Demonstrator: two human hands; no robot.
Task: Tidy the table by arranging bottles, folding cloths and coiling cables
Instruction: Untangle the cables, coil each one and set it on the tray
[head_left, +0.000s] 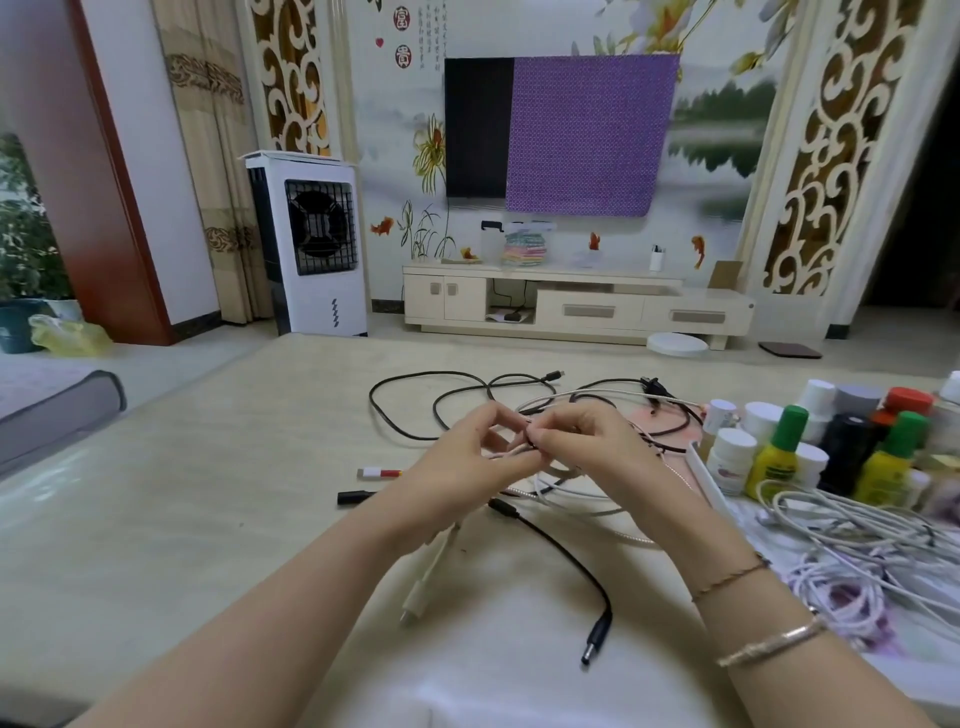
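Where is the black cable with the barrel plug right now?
In the head view, the black barrel-plug cable lies on the table between the forearms, running from below the right hand toward the near edge.

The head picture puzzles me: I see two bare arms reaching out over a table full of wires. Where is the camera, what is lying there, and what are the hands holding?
There is no machine here, only a person tidying a table. The camera sits on the person's head and looks forward and down, so you see their own arms from above.

The left hand and the right hand meet in the middle, and both pinch thin cables between the fingertips, a pale one and a dark one; how they cross there is too tangled to tell.

On the table lie a looped black cable, a short black lead with a round plug, and a white plug. To the right stand small bottles, white, yellow and black, with a heap of white cables in front of them.

Behind is a living room.
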